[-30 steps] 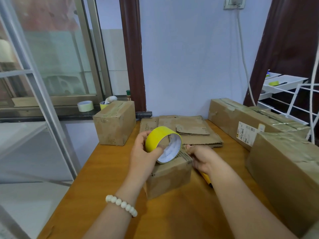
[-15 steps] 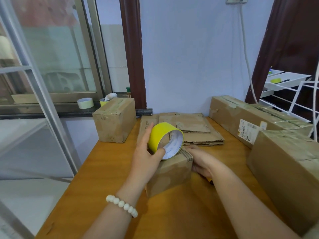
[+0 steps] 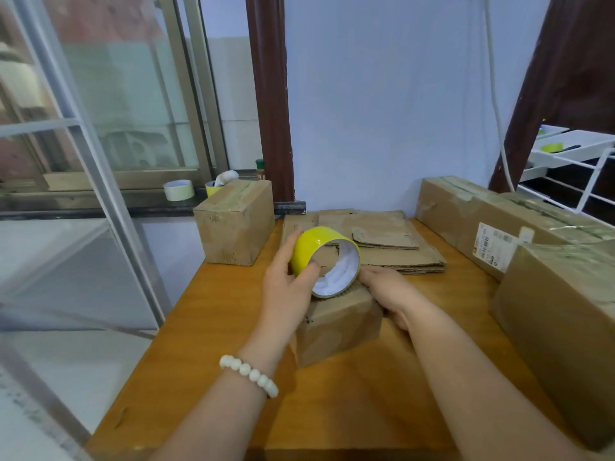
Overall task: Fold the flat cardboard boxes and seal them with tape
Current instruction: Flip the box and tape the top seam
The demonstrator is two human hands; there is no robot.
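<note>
Yellow tape roll (image 3: 324, 261) sits tilted on top of the small box (image 3: 339, 324) mid-table (image 3: 206, 327). Left hand (image 3: 288, 287) grips it, thumb on the near rim, fingers spread over the far side. Right hand (image 3: 389, 294) lies against the box's right top edge, fingers curled down the side to steady it; can't tell if it pinches a tape end. Flat cardboard stack (image 3: 399, 254) lies just behind. Box looks light and thin-walled, likely to slide or dent: brace at edges and corners. Roll looks stiff and glossy: hold by core and rim.
</note>
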